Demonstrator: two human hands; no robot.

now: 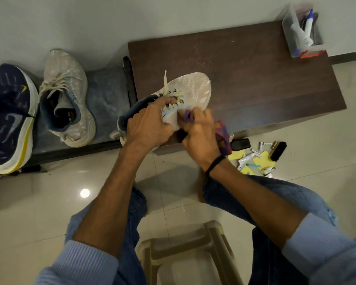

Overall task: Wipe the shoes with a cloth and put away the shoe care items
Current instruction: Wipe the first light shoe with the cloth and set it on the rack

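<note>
Shoe [193, 87], pale grey with cream laces, lies at the near left corner of a dark wooden table [255, 79], toe pointing far and right, heel hanging past the edge. The left hand [150, 122] grips it at the collar, fingers curled in over the laces. The right hand [199, 134] is bunched around a purple and pink cloth [222, 134] and presses it against the right side of the shoe; the cloth's loose end hangs to the right of the wrist, which has a black band [214, 164] on it.

To the left, on a dark mat [107, 95], sit a matching grey shoe [66, 95] and, further left, a navy shoe [8, 120] with a yellow-striped sole. A clear box [302, 31] holding tubes stands at the far right corner of the table. On the floor to the right lie a black brush [277, 151], small tubes [245, 159] and yellow sheets [236, 155]. A beige stool [185, 243] shows between the person's knees.
</note>
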